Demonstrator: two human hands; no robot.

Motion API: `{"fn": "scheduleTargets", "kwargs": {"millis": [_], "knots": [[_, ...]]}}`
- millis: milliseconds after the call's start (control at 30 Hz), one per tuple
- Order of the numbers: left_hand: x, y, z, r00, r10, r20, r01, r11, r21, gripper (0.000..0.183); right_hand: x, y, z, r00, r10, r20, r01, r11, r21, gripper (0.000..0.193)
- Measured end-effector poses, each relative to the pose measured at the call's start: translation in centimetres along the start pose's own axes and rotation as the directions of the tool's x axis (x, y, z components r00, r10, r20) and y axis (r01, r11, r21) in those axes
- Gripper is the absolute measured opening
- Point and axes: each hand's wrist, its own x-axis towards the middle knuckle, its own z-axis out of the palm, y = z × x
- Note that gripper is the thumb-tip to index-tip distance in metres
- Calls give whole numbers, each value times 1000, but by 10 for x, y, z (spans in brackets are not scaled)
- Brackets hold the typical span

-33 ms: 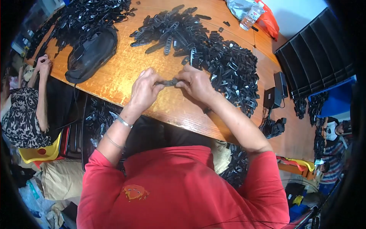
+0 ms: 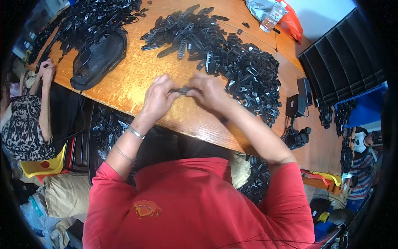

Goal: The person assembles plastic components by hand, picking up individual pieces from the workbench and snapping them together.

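Note:
My left hand (image 2: 158, 95) pinches one end of a small dark plastic piece (image 2: 181, 90) between thumb and fingers, just above the wooden table (image 2: 137, 79). At the other end of the piece, the fingers of my right hand (image 2: 208, 89) are closed on it, slightly smeared by motion. My fingers cover much of the piece, so its exact kind is hidden. Beyond my hands lies a heap of long black plastic strips (image 2: 176, 31). It runs into a pile of smaller black plastic parts (image 2: 253, 72) to the right of my right hand.
A black mesh bag (image 2: 99, 60) lies to the left, with another black heap (image 2: 99, 16) behind it. Power adapters (image 2: 295, 106) with cables sit at the right. A plastic bottle (image 2: 273, 17) stands at the back. Another person's hands (image 2: 47, 70) rest at the table's left edge.
My right hand has shifted slightly to the left, toward my left hand, and is now blurred. Less of the piece shows between my fingers. My left hand has barely moved.

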Motion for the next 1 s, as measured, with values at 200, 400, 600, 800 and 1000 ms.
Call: {"fn": "scheduleTargets", "kwargs": {"millis": [200, 400, 600, 800, 1000], "knots": [[-10, -9, -13, 999, -39, 5, 39, 996, 81, 21, 11, -9, 23, 1000, -21, 9, 22, 997, -70, 18], [-44, -7, -153, 806, -419, 419, 226, 871, 435, 21, -8, -11, -6, 1000, -22, 8, 22, 996, -88, 22], [4, 11, -120, 922, -215, 323, 109, 943, 314, 28, 9, 22, -33, 931, 292, -218, -358, 847, -393, 25], [67, 20, -12, 981, -69, 179, 23, 968, 250, 32, 0, 22, -19, 963, 248, -104, -269, 904, -332, 25], [96, 19, 28, 978, 146, 152, -179, 955, 235, 33, -27, 15, -43, 950, 241, -199, -273, 950, -154, 26]]}}
